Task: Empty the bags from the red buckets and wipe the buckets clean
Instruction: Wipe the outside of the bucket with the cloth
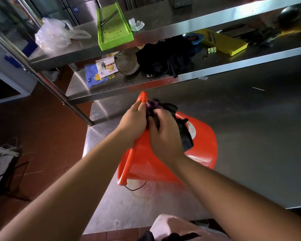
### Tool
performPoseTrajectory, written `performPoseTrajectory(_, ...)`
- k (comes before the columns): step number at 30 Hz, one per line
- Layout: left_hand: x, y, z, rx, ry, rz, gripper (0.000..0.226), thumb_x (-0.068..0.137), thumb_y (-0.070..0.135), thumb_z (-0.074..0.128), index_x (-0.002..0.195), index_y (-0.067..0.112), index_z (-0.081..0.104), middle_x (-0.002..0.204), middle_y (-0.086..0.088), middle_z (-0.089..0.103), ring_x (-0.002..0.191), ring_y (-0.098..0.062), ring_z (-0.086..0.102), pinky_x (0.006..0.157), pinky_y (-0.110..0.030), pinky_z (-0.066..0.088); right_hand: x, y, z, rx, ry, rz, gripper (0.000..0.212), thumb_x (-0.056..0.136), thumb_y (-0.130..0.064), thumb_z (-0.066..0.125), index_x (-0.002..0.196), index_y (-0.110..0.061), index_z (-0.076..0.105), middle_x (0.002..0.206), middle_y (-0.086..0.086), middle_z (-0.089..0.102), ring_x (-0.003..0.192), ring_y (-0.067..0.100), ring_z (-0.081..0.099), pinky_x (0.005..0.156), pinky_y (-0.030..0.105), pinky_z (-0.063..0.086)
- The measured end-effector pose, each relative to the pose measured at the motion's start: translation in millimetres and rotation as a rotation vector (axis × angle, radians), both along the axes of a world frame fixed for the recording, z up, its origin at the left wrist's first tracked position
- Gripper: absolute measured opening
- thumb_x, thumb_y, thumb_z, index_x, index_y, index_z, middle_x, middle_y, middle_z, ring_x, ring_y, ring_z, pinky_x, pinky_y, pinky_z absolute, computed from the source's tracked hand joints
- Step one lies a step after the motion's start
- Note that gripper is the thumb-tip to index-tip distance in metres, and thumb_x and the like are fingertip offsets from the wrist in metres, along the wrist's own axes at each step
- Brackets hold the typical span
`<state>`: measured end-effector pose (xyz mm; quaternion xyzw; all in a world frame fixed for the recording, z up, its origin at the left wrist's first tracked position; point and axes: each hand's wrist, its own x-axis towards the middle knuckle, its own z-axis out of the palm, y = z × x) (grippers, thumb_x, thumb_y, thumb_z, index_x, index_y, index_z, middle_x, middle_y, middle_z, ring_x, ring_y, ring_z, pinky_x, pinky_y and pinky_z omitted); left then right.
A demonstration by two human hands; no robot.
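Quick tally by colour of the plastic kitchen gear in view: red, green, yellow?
Red: 1, the bucket lying on its side on the steel table
Green: 1, the slicer board
Yellow: 1, the slicer
Total: 3

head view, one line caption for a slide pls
Both hands, left hand and right hand, grip a dark cloth over a tipped red bucket on a steel table.

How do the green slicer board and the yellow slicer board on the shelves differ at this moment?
The green slicer board lies on the upper shelf; the yellow slicer board lies on the shelf below. The green one is in bright light with nothing on it; the yellow one sits in shadow among dark utensils. The green one points away from the camera, the yellow one runs crosswise. Both are flat plastic boards with a blade slot.
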<state>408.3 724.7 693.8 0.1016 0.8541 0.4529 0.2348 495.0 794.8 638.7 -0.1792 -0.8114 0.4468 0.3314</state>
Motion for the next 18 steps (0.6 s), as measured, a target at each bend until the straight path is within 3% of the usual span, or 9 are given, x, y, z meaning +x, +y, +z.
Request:
performPoseTrajectory(4,-5,-8,-2,0.006,-0.008,0.026,0.057,0.085,0.065,0.038,0.135,0.050,0.061,0.128,0.001,0.071,0.110,-0.023,0.070,0.104,-0.052,0.054,31,19,-33,0.247,-0.052,-0.067,0.017,0.095,-0.025,0.057,0.107,-0.015,0.064,0.106,0.004,0.066,0.101,0.028,0.060,0.090,0.043,0.047)
performPoseTrajectory(7,-11,-12,-3,0.009,-0.025,0.077,0.056,0.088,0.066,0.038,0.137,0.048,0.060,0.125,-0.005,0.072,0.104,-0.028,0.071,0.101,-0.055,0.056,62,54,-70,0.249,-0.170,-0.229,0.021,0.094,-0.023,0.057,0.107,-0.010,0.066,0.106,0.010,0.067,0.100,0.036,0.062,0.089,0.046,0.049)
performPoseTrajectory(11,-11,-16,-6,-0.019,-0.027,0.128,0.060,0.090,0.070,0.037,0.140,0.044,0.056,0.127,0.003,0.069,0.113,-0.025,0.068,0.103,-0.049,0.054,95,91,-104,-0.037,-0.339,-0.402,0.023,0.099,-0.025,0.053,0.117,-0.013,0.060,0.114,0.010,0.061,0.108,0.036,0.057,0.087,0.042,0.047)
performPoseTrajectory(15,-7,-11,-1,-0.091,0.028,0.239,0.054,0.091,0.076,0.042,0.099,0.026,0.061,0.099,0.001,0.067,0.085,-0.019,0.065,0.072,-0.037,0.052,93,97,-105,-0.293,-0.405,-0.478,0.034,0.100,-0.037,0.049,0.130,-0.023,0.054,0.128,0.004,0.055,0.112,0.028,0.055,0.081,0.032,0.037)
performPoseTrajectory(16,-7,-11,2,-0.084,0.023,0.250,0.055,0.089,0.077,0.044,0.097,0.026,0.062,0.096,0.000,0.067,0.083,-0.020,0.066,0.071,-0.037,0.053,92,99,-104,-0.330,-0.400,-0.484,0.032,0.099,-0.038,0.049,0.127,-0.024,0.055,0.125,0.003,0.058,0.109,0.027,0.057,0.079,0.031,0.037)
performPoseTrajectory(18,-12,-12,7,-0.027,-0.033,0.248,0.054,0.084,0.072,0.051,0.101,0.024,0.067,0.100,-0.006,0.072,0.089,-0.027,0.071,0.084,-0.044,0.060,89,107,-102,-0.379,-0.381,-0.486,0.021,0.097,-0.040,0.049,0.112,-0.027,0.058,0.111,0.002,0.062,0.098,0.026,0.059,0.074,0.031,0.037)
